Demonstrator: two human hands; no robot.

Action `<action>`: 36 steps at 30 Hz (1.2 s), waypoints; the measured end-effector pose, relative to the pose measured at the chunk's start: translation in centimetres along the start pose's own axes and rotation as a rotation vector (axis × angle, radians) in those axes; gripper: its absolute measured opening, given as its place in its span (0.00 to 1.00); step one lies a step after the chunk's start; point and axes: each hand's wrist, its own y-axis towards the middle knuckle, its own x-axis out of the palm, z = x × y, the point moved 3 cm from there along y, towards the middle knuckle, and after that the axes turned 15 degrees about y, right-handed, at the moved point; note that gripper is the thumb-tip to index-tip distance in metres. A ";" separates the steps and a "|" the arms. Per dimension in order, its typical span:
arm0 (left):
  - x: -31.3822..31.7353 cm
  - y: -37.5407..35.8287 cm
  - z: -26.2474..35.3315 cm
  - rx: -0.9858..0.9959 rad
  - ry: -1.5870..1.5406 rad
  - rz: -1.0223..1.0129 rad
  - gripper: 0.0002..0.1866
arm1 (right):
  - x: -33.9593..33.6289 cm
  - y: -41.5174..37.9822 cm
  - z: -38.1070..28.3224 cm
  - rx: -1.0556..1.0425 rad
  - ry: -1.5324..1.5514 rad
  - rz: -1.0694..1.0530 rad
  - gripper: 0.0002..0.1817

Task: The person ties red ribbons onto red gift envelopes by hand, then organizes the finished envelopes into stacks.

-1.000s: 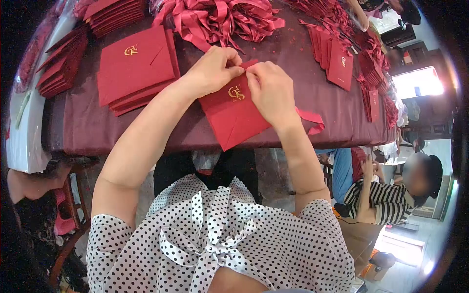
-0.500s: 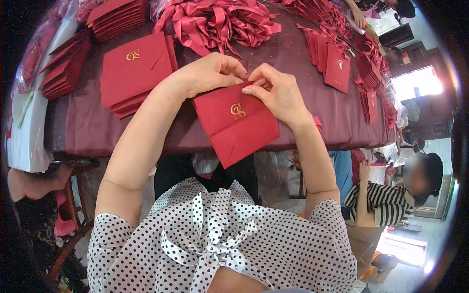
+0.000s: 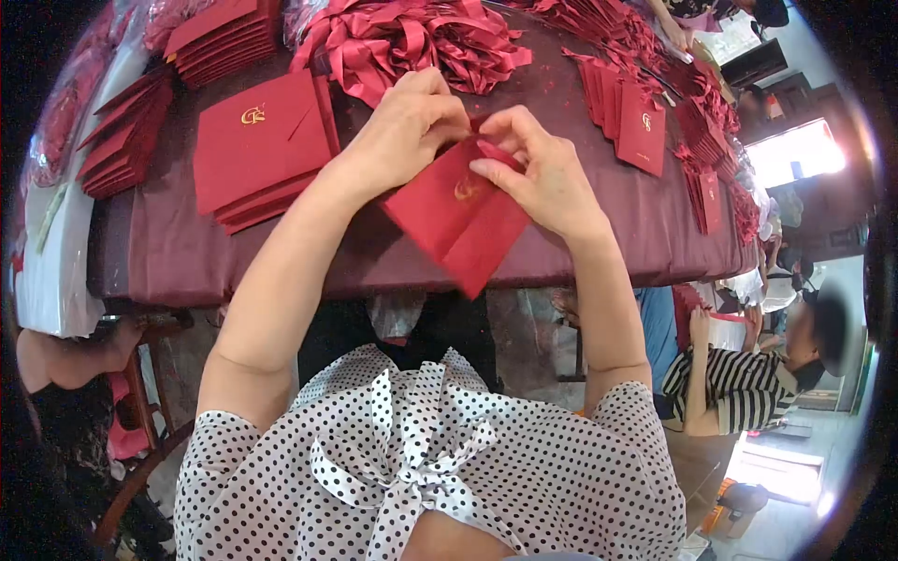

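Observation:
A red paper bag (image 3: 458, 224) with a gold logo hangs tilted at the table's front edge, one corner pointing down. My right hand (image 3: 547, 178) pinches its upper right edge between thumb and fingers. At the bag's top left, my left hand (image 3: 412, 131) has its fingers curled at the upper edge; the fingertips are partly hidden, and a bit of red ribbon or paper shows between the hands. Just behind lies a heap of red ribbons (image 3: 421, 42). To the left is a stack of flat red bags (image 3: 257, 140) with the same logo.
More red bag stacks (image 3: 224, 37) stand at the back left, with a white plastic-wrapped block (image 3: 56, 252) beside the table. Ribboned red bags (image 3: 641, 126) lie to the right on the dark red tablecloth (image 3: 374, 257). A person in stripes (image 3: 739, 383) sits at the right.
The bag has turned and moved slightly up and right, its logo now partly blurred. My left hand has risen a little, and its fingers have shifted at the bag's top.

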 end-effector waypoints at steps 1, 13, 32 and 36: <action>0.2 0.0 0.1 -0.024 0.014 0.065 0.05 | 0.0 0.4 -0.1 -0.082 -0.090 0.026 0.18; -1.8 0.5 -2.7 -0.010 0.247 0.246 0.05 | -2.0 1.7 0.7 -0.153 -0.251 -0.279 0.16; 1.7 -1.0 -1.4 -0.430 -0.195 -0.297 0.15 | -6.5 -5.3 4.2 0.126 0.464 0.334 0.18; 1.9 -0.9 -1.4 -0.378 -0.213 -0.195 0.13 | -4.2 -9.9 4.6 -0.041 0.870 0.297 0.10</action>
